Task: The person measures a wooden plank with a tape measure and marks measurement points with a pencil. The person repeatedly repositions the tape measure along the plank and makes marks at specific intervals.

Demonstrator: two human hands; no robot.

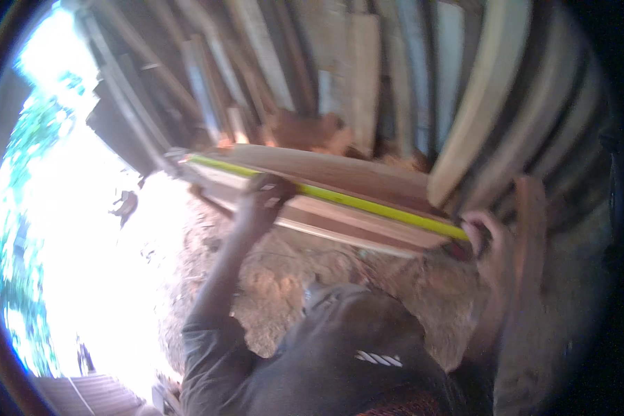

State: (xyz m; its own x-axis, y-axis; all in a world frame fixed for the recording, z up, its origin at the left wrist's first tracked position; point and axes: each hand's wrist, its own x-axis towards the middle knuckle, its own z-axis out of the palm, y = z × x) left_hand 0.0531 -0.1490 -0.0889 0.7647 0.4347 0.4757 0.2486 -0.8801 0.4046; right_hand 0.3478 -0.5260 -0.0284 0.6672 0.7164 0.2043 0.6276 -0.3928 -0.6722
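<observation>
A bright yellow tape measure is stretched along the top of a long wooden board, running from its far left end to the right. My left hand is closed over the tape's blade partway along, its fingers bent and pressed against the board. At the right end of the tape, my right hand curls its fingers round it. A dark reddish patch shows just below these fingers, too blurred to name. Under the tape, the board's paler edge faces me.
Many timber planks lean upright against the far wall. Thick curved-looking beams stand at the right, with a shorter post beside my right hand. Brown earth lies below the board. Glaring daylight and green leaves fill the left.
</observation>
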